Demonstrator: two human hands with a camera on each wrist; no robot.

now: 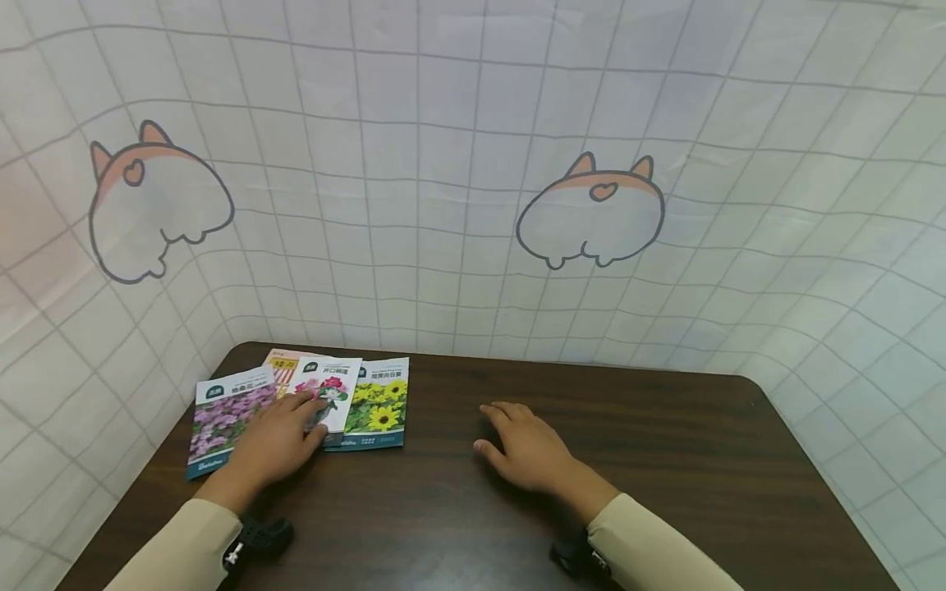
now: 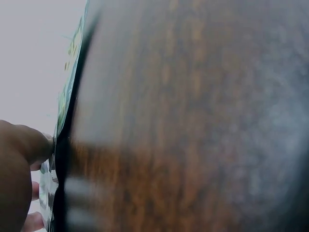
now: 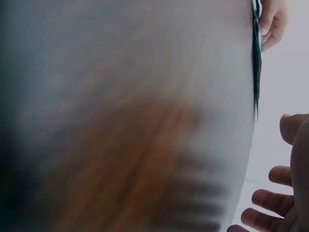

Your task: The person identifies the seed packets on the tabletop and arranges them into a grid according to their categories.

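Several flower seed packets lie overlapped at the table's back left. My left hand (image 1: 277, 443) rests on them with relaxed fingers spread over the white packet with pink flowers (image 1: 336, 382) and the edge of the purple-flower packet (image 1: 222, 419). To the right, the yellow-sunflower packet (image 1: 382, 402) is partly under the white one. A pale packet with a yellow label (image 1: 283, 365) shows only its top part behind. In the left wrist view the thumb (image 2: 31, 140) is at the packets' edge. My right hand (image 1: 528, 447) holds nothing, fingers loosely extended low over the table's middle.
The dark wood-grain table (image 1: 443, 509) has rounded back corners. A white grid-patterned curtain (image 1: 414, 205) with cartoon corgis hangs behind and along both sides. Dark straps with cameras sit at both wrists, close above the tabletop.
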